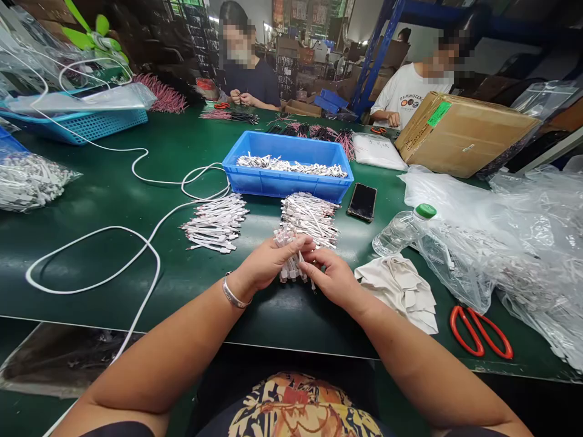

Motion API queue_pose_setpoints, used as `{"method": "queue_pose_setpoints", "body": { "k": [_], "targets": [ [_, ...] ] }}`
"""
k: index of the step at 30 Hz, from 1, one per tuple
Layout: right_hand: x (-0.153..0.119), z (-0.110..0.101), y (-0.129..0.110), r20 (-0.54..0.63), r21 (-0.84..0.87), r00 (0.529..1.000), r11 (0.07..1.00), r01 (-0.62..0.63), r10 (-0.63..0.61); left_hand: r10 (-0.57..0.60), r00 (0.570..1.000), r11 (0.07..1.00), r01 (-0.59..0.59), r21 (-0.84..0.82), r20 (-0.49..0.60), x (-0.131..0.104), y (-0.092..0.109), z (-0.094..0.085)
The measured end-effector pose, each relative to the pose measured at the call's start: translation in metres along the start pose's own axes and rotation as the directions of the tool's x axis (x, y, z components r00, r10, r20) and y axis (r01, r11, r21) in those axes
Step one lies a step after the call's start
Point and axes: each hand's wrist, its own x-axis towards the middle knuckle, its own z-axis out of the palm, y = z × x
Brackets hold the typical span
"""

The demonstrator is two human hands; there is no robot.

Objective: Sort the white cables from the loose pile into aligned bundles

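A bundle of short white cables [288, 270] is gripped in my left hand [268, 261], its fingers wrapped round the upper part and the ends hanging below. My right hand [332, 276] meets it from the right, thumb and fingers pinched on a single white cable [312, 283] at the bundle's edge. Just beyond my hands lies a pile of similar white cables [310, 218]. A second pile [216, 223] is to the left. Behind both stands a blue bin [286, 182] with many more white pieces inside.
Right of the bin lies a phone [362, 202]. Nearer are a clear bottle [396, 233], a cloth [401, 285], red-handled scissors [480, 331] and plastic bags [501, 243]. A long white cord [152, 243] loops across the left. Two people work across the table beside a cardboard box [464, 133].
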Motion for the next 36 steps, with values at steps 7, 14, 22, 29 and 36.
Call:
{"method": "queue_pose_setpoints", "body": {
  "k": [7,14,22,29,36],
  "targets": [
    [-0.001,0.009,-0.003,-0.010,0.174,0.998,0.983,-0.059,0.062,-0.014,0.995,0.999,0.009,0.048,0.098,-0.002,-0.001,0.001],
    [0.002,0.005,-0.008,0.105,0.413,0.945,0.851,-0.324,0.309,0.032,0.990,0.996,-0.043,0.079,0.134,0.003,-0.004,-0.004],
    [0.004,-0.005,0.003,-0.012,0.120,0.975,0.969,-0.218,0.221,0.018,0.999,0.823,-0.042,0.567,0.047,-0.002,0.007,-0.011],
    [0.006,-0.009,0.004,-0.119,0.065,0.968,0.974,-0.215,0.221,0.172,0.979,0.828,-0.084,0.554,-0.110,-0.009,0.016,-0.004],
    [0.009,-0.013,0.010,-0.086,0.215,0.943,0.930,-0.298,0.322,0.125,0.989,0.860,-0.070,0.506,-0.076,-0.014,0.017,0.003]
  ]
}}
